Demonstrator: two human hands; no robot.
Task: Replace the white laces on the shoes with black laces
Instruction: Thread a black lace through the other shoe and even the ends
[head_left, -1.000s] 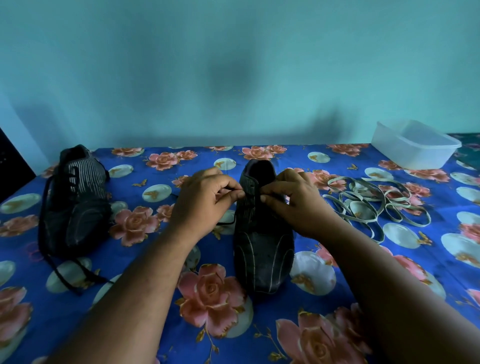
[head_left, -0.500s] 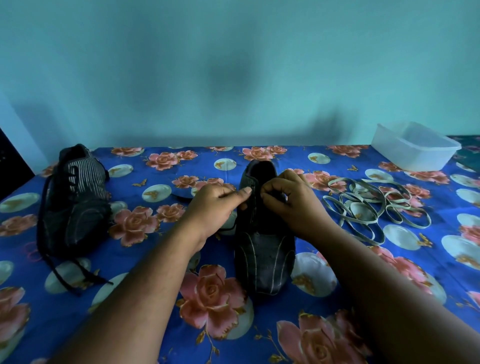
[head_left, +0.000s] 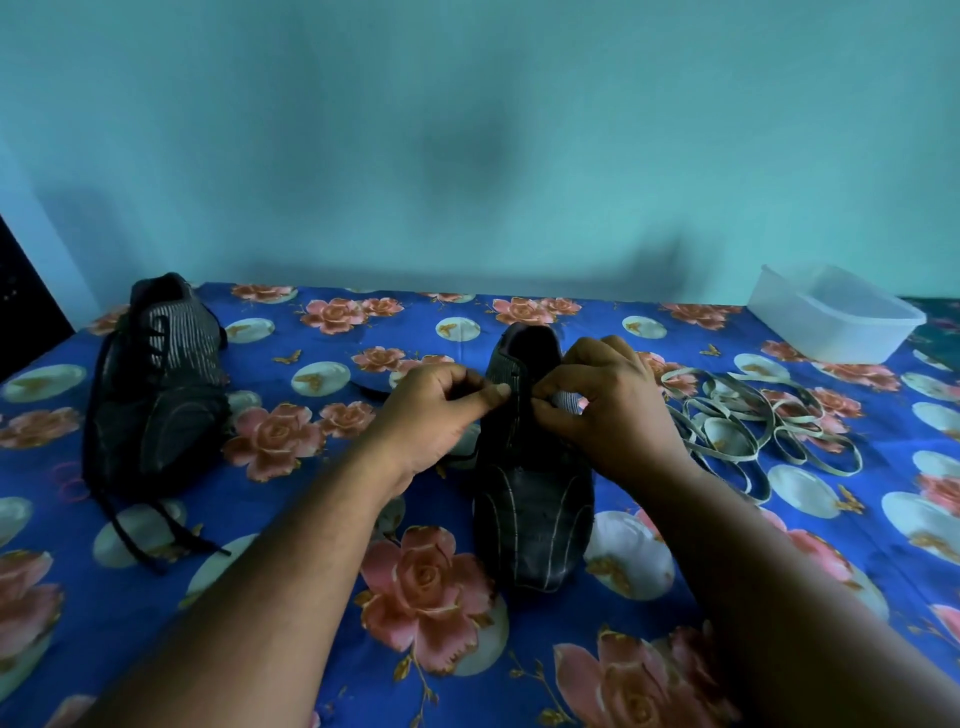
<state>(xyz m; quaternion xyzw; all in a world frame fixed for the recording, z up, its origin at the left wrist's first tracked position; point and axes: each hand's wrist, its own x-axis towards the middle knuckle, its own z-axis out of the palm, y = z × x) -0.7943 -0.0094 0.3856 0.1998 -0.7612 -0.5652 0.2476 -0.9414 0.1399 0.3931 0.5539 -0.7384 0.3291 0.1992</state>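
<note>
Hidden at the fingertips

The left hand (head_left: 431, 410) and right hand (head_left: 608, 410) cover the eyelet rows of the middle shoe (head_left: 532, 499), and what each pinches is too dark to tell; the plastic tub's (head_left: 836, 322) inside stays unreadable.

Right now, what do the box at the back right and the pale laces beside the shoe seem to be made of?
The box looks like frosted, translucent plastic: milky, smooth walls let light through. The pale laces look like flat woven fabric, matte, lying in limp loops; the weave is too small to confirm.
</note>
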